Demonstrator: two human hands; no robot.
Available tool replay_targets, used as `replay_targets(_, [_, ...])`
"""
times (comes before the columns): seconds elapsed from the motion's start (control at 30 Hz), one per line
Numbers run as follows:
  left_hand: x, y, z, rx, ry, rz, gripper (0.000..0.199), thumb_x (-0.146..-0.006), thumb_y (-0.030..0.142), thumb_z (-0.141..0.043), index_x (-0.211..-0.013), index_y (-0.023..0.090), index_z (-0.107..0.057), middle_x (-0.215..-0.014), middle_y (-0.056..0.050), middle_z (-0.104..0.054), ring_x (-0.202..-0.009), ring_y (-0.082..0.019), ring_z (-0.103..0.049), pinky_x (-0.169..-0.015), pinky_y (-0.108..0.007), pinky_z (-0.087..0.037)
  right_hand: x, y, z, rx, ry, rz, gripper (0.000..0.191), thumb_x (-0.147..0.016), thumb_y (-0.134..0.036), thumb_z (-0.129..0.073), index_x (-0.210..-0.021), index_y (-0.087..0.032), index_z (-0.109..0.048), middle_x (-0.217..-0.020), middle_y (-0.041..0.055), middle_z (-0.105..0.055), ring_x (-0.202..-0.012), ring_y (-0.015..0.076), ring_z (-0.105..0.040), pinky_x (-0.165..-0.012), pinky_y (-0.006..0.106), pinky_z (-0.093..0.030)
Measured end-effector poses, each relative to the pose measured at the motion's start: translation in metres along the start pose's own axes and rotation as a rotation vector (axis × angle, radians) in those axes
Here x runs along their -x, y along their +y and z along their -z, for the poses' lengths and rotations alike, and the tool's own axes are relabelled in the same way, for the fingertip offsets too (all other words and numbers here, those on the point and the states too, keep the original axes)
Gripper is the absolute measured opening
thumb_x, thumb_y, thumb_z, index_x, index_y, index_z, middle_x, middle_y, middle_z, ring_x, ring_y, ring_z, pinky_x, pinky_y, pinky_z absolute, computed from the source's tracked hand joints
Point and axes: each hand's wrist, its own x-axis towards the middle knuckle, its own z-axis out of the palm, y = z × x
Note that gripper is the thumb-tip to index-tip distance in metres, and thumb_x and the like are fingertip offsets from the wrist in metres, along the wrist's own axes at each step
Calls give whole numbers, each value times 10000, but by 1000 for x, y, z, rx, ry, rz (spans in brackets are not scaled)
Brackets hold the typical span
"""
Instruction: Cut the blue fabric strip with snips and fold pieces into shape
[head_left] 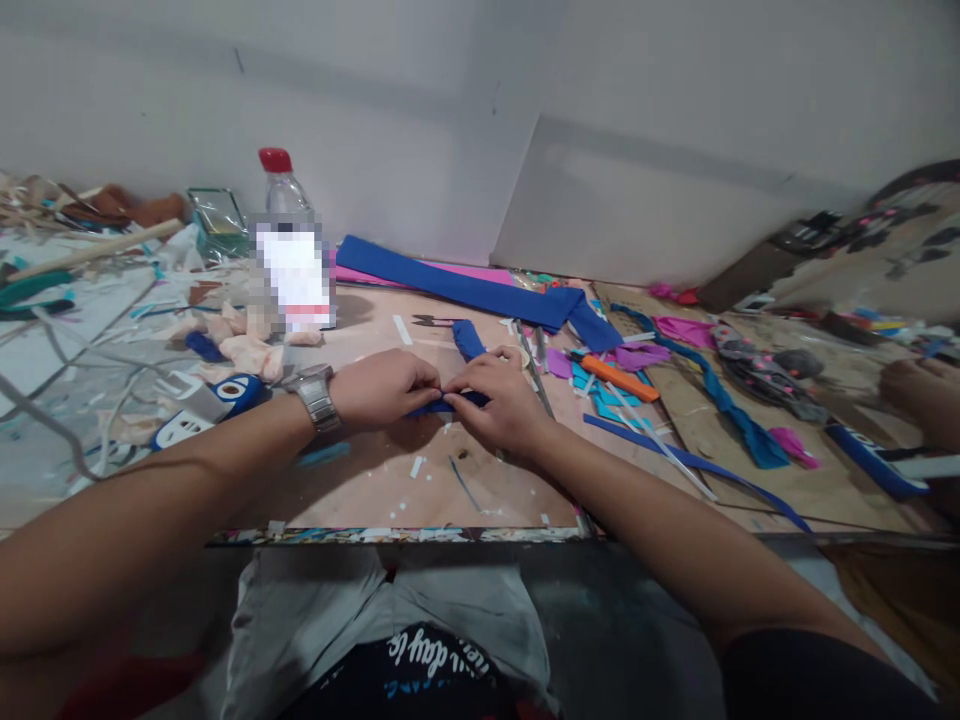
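Head view: the left hand (384, 390) and the right hand (506, 405) are meeting low over the bench (375, 490), their fingertips almost touching. Both are pinching a small blue cloth (429, 408) with thumb and fingers, and neither is letting go. The cloth is lying between and just under the fingertips, so most of its shape is being hidden. A blue piece (466, 338) is lying just beyond the right fingers; whether it is joining the held cloth, I cannot tell.

By its look, the cloth is probably weighing very little, bending softly and taking pressure without harm. Slipping or springing open is seeming a likelier trouble than tearing, should one pinch be loosening. Gripping it close to the middle, one thumb on each side, is looking surest; holding only the far ends would probably be leaving the middle slack.

Beyond the hands, snips (435, 321) are lying before a long blue band (450, 285). To the right of the right hand, an orange cutter (619, 377) is resting.
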Motion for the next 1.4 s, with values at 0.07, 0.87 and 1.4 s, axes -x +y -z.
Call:
replay_targets(0.07, [1,3,-1,-63,35,-6,343,-999,377,-478,-884,198,-748,-779,-36,-735,-671,-165,-593,-625,-289,-324,0,0,0,-1,-13,0,62,-936,-253,-690,-924,-228,-745,-901,26,-803,-935,235,-669,-1014,482,-260])
replay_targets(0.87, [-3,7,-11,-472,90,-99,246,-1047,311,-481,-1074,214,-705,-1024,-71,-798,-848,-226,-738,-638,-299,-413,0,-2,2,17,-6,-24,73,-907,-196,-605,-893,-220,-673,-911,36,-757,-1043,265,-620,-1024,494,-265])
replay_targets(1.4, [-2,1,-12,-314,105,-115,257,-974,381,-532,-1052,212,-709,-951,-77,-773,-842,-244,-704,-683,-315,-413,-1,-1,4,-11,-16,-42,52,-911,-225,-608,-893,-215,-656,-923,54,-746,-1020,265,-609,-1010,489,-262])
